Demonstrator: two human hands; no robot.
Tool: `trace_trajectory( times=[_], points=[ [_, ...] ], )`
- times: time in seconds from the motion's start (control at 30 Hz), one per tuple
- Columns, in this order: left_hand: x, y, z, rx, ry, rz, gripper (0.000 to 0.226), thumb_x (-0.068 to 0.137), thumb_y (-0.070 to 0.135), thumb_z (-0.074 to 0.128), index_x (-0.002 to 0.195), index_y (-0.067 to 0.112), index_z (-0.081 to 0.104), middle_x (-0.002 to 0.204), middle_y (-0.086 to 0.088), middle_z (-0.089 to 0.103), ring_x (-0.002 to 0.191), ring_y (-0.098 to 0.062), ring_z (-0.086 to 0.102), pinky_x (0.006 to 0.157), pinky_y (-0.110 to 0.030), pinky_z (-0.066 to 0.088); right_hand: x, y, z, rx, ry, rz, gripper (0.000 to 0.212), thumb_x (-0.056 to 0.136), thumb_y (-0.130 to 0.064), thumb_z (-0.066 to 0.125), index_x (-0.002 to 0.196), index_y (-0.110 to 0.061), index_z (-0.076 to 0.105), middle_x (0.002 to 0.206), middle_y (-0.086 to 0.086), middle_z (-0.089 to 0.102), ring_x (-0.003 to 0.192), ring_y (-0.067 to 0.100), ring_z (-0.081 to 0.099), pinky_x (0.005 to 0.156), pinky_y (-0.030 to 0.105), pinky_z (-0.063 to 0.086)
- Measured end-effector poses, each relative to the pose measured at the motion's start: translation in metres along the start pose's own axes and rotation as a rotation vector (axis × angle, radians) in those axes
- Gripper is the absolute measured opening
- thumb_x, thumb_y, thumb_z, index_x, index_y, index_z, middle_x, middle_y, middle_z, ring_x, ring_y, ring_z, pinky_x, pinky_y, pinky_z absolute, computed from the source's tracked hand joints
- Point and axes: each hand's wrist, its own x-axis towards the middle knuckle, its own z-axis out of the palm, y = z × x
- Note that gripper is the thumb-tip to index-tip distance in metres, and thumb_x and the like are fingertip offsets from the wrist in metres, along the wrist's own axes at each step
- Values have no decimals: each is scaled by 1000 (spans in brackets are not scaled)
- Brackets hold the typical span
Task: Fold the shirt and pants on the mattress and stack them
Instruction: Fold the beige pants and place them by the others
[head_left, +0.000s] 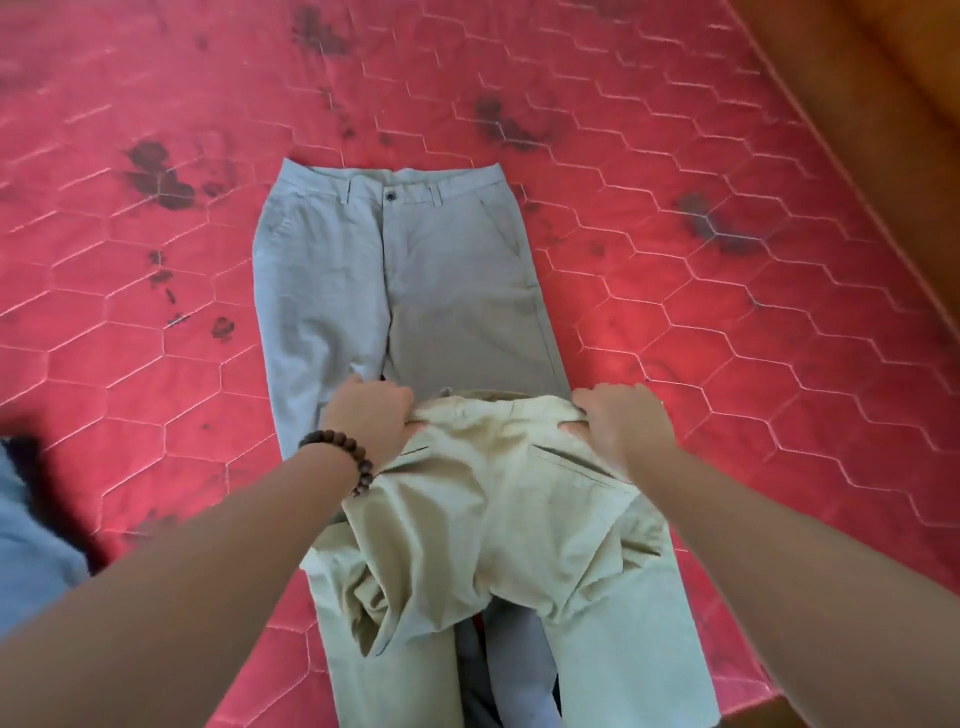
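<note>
While gray pants (395, 270) lie flat beyond, hands grip beige pants (498, 519) waistband.

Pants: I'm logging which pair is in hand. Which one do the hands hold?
The beige pants, gripped at the waistband by both hands, nearest the camera; the grey pants lie flat beyond.

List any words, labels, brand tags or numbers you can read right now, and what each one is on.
No readable text in this view.
Grey pants: no tag or print shows; the waist button is too small to make out any marking.
Beige pants, gripped at the waist by the left hand and right hand: no label shows.
Red mattress: only stitched pattern and dark stains.
</note>
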Motion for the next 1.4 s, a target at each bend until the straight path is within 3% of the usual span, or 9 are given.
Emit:
trace_trajectory(
  times=[0.17,0.47,0.6,0.77,0.93,1.0,1.07,1.2,1.4],
  points=[
    [-90,7,-70,-94,-41,15,28,94,47,40,85,24,51,94,1,65,90,-24,62,67,-31,41,-113,-18,-52,101,16,125,28,92,-45,54,102,-19,58,101,2,63,96,27,60,75,35,44],
    [-226,26,-148,-117,-47,295,15,90,32,55,92,17,54,103,-5,61,102,-26,58,82,-34,40,-324,-103,-105,81,121,481,7,84,-20,54,89,-20,59,76,-2,59,79,26,59,64,30,35],
    [-262,33,-194,-85,104,427,25,90,38,55,103,17,54,101,-8,64,96,-31,61,69,-33,43,-407,-142,-141,-24,294,597,12,84,-17,58,94,-19,62,79,1,65,76,28,61,68,30,36],
    [-306,72,-285,-126,252,678,17,86,31,52,80,18,42,79,-3,56,82,-31,61,58,-32,37,-509,-168,-186,-160,446,805,26,84,-11,57,107,-23,61,92,-1,68,88,24,62,84,33,37],
    [-378,133,-381,-323,118,1022,30,76,45,66,63,25,49,60,10,54,64,-9,58,57,-27,37,-612,-164,-256,-184,794,953,30,86,-2,51,101,-23,66,91,0,69,90,27,58,88,34,30],
    [-412,158,-416,-433,23,1139,42,65,74,62,75,34,62,69,19,65,67,7,60,60,-13,44,-647,-165,-295,-185,891,921,27,86,0,56,96,-21,69,92,1,70,94,29,58,95,35,29],
    [-442,183,-445,-613,-7,1224,62,61,82,58,105,38,62,99,20,68,91,9,62,80,-12,49,-675,-174,-331,-220,925,820,28,79,5,60,90,-18,73,88,2,71,91,31,60,97,37,33],
    [-484,230,-497,-719,122,1364,90,73,49,75,147,25,30,147,6,42,130,-4,43,104,-31,42,-721,-204,-385,-232,990,638,35,67,15,61,82,-13,76,82,2,72,79,30,60,84,36,45],
    [-558,308,-524,-727,-93,1508,119,70,21,83,153,28,-2,157,7,23,137,-4,32,113,-33,34,-794,-239,-416,-112,1093,549,52,56,21,47,86,-10,78,92,3,73,93,23,64,108,36,36]
  ],
)
